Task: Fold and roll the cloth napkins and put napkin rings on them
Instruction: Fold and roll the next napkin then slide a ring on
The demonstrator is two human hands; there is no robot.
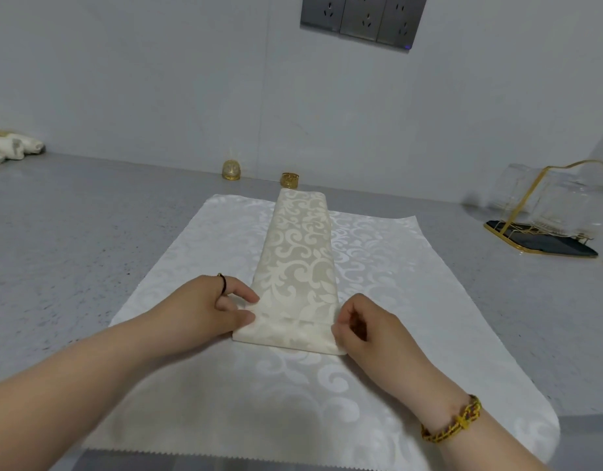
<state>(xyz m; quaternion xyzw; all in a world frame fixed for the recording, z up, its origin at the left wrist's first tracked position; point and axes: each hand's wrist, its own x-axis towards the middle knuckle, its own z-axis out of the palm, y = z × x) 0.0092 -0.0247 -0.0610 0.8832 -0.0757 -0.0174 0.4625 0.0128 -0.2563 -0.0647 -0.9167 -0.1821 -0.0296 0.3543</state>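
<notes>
A cream damask napkin (pixel 298 253) lies folded into a long narrow strip, running away from me on a white patterned cloth (pixel 198 385). Its near end is turned over into a first small roll (pixel 286 338). My left hand (pixel 208 307) pinches the left end of that roll with thumb and fingers. At the right end, my right hand (pixel 364 328) pinches it with curled fingers. Two gold napkin rings stand beyond the strip's far end: one (pixel 290 180) just behind it, another (pixel 231 170) further left by the wall.
A pile of cream napkins (pixel 11 147) sits at the far left by the wall. A gold wire rack with clear glasses (pixel 551 212) stands on a dark tray at the right. The grey countertop (pixel 72 226) surrounds the cloth. Wall sockets (pixel 361 18) are above.
</notes>
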